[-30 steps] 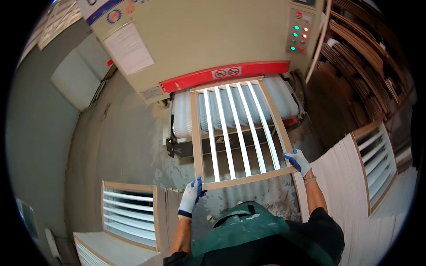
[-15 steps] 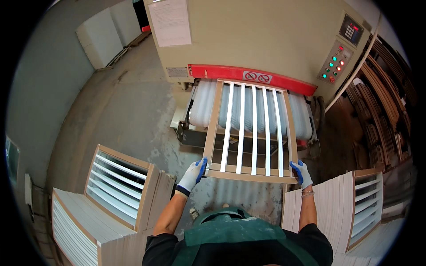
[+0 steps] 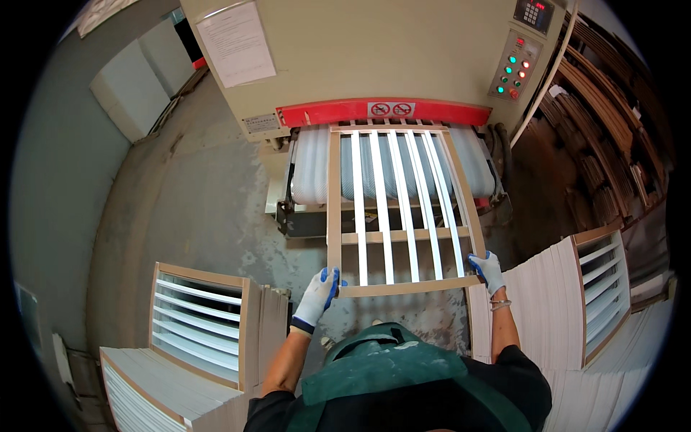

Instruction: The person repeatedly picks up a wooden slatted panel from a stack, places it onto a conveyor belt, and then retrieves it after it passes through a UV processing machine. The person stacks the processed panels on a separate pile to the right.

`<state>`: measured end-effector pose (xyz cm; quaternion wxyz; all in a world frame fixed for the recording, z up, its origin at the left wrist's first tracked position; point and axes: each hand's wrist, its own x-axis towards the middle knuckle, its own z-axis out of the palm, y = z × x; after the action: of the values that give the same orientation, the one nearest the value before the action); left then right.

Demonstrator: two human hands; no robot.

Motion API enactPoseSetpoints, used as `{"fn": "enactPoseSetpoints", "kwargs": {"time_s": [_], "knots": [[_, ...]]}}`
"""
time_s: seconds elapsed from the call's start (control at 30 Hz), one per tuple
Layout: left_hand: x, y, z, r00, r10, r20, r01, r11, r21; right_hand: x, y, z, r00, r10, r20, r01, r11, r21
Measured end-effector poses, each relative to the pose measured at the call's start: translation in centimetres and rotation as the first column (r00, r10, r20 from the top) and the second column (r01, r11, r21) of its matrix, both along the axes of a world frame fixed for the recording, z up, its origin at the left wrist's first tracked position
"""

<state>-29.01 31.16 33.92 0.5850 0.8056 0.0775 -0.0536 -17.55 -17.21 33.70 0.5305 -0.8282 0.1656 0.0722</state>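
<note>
A slatted panel (image 3: 335,201) with a brown frame and white slats lies between my hands, its far end over the pale ribbed conveyor belt (image 3: 308,169). My left hand (image 3: 315,297), in a white glove with blue palm, grips the near left corner. Gloved the same way, my right hand (image 3: 489,272) closes on the near right corner. The panel's near end hangs over the floor in front of me. A brown crossbar (image 3: 403,235) shows through the slats; I cannot tell whether it belongs to this panel or to another beneath.
Behind the belt stands a beige machine (image 3: 374,50) with a red bar (image 3: 324,113) across its opening and lit control buttons (image 3: 514,68). Stacked slatted panels flank me, a left stack (image 3: 198,288) and a right stack (image 3: 543,295). Boards (image 3: 597,122) are piled at the far right.
The view has shifted, so the machine sits higher and further left. The crossbar now appears further from the panel's near edge. Both hands keep their hold on the near corners.
</note>
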Motion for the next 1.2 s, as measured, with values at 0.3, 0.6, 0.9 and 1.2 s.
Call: {"fn": "enactPoseSetpoints", "kwargs": {"time_s": [0.3, 0.6, 0.9, 1.2], "knots": [[-6.0, -0.7, -0.8, 0.814, -0.365, 0.451, 0.02, 0.794, 0.607, -7.9, -2.0, -1.1, 0.991, -0.11, -0.07, 0.094, 0.976, -0.196], [-10.7, 1.1, -6.5, 0.961, -0.253, -0.115, 0.25, 0.967, -0.046, -11.9, -3.4, -1.4, 0.977, -0.134, -0.168, 0.075, 0.946, -0.314], [-11.9, -1.3, 0.7, 0.861, -0.45, 0.237, 0.238, 0.769, 0.593, -14.4, -5.5, -4.1, 0.99, -0.121, -0.067, 0.095, 0.948, -0.305], [-12.0, -3.8, 4.5, 0.981, -0.09, -0.169, 0.094, 0.995, 0.015, -14.8, -3.6, 0.2, 0.969, -0.171, -0.179, 0.126, 0.963, -0.24]]}}
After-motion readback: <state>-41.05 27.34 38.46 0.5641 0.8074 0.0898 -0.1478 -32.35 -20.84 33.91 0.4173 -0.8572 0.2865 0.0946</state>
